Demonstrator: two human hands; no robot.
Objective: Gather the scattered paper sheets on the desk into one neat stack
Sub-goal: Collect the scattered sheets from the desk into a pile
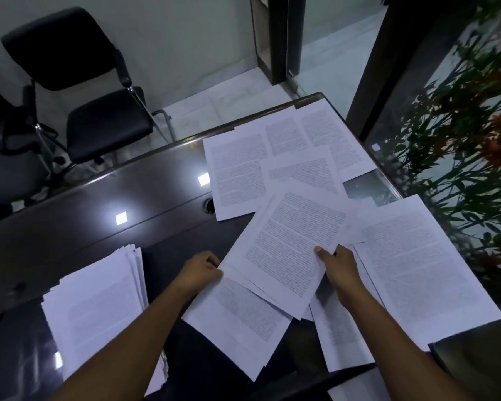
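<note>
Printed white sheets lie scattered over the dark glossy desk (104, 209). A loose bundle of sheets (289, 244) lies tilted at the centre. My left hand (201, 272) grips its left edge and my right hand (337, 263) pinches its right edge with the thumb on top. Under the bundle a single sheet (237, 316) juts toward me. More sheets (237, 169) overlap at the far side, and a large sheet (422, 264) lies to the right. A rough stack of paper (99, 308) sits at the near left.
Two black office chairs (93, 91) stand beyond the desk's far edge. A glass wall with red-flowered plants (475, 140) behind it runs along the right. A round cable hole (209, 205) sits in the desk top. Ceiling lights reflect in the left part.
</note>
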